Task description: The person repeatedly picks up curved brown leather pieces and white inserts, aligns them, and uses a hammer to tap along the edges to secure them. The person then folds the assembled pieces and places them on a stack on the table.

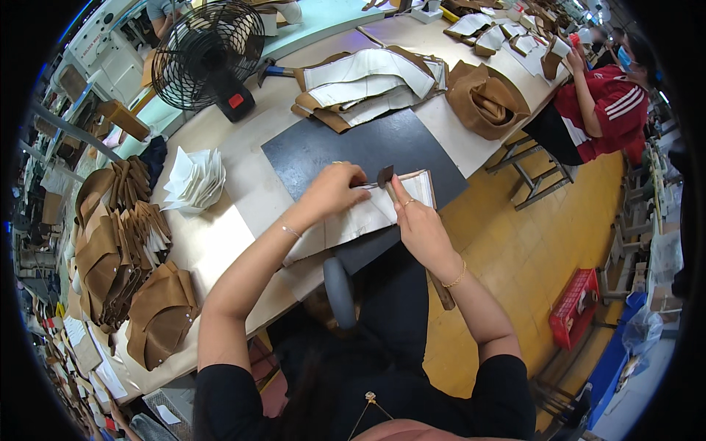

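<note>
My right hand (423, 231) is wrapped round the wooden handle of a hammer (443, 294); its dark head (385, 175) is up by my left fingertips. Under both hands lies a white-lined brown leather piece (353, 229), partly over a dark grey mat (294, 154) at the table's near edge. My left hand (334, 191) is closed over that piece, with thumb and fingers nearly together beside the hammer head. A thin dark thing shows at the fingertips, too small to name.
Several white-lined brown pieces (368, 81) lie beyond the mat, beside a coiled brown piece (485, 99). To the left are a black fan (213, 55), white sheets (195, 180) and brown leather stacks (110, 257). A person in red (610, 110) works at right; a red basket (573, 309) is lower right.
</note>
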Tool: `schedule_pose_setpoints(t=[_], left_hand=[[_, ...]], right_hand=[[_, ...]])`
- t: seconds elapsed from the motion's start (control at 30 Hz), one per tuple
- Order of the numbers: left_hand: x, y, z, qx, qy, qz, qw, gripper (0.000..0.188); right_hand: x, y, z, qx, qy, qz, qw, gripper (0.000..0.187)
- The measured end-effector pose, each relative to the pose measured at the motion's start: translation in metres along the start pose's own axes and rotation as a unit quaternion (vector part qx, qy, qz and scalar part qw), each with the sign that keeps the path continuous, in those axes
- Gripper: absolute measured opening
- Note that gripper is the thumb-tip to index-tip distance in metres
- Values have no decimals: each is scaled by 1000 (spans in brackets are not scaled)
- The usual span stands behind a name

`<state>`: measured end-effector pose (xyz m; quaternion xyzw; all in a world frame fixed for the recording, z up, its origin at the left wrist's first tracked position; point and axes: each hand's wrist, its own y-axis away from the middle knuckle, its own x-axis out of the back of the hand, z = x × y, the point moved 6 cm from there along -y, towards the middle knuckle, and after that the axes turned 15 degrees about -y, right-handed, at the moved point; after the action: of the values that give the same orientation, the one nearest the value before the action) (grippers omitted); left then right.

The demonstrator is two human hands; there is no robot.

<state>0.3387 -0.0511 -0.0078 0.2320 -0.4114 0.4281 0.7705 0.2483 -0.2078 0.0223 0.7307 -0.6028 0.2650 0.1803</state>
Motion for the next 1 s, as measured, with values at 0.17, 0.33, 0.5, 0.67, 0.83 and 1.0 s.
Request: schedule_pose_setpoints(t=[0.17,0.33,0.5,0.67,0.83,1.0], left_hand=[[2,12,13,-69,-107,54,990,20],[8,18,18,-97,-143,88,981,20],[9,24,-11,-19,19,-10,1000,20],[10,43,11,-109,-175,77,975,11],[6,45,21,-107,-241,74,962,7],[4,50,17,-110,-248,125,954,10]], right_hand=[[12,-5,-23,91,-53,45,993,52],[-7,2,-16,6,-28,20,999,52],[-10,0,-9,12,-14,-5,1000,51],[9,1,-49,57,-84,69,992,51],[-16,5,-19,18,-42,-9,999,52],[-6,10,-54,112,-56,96,987,51]])
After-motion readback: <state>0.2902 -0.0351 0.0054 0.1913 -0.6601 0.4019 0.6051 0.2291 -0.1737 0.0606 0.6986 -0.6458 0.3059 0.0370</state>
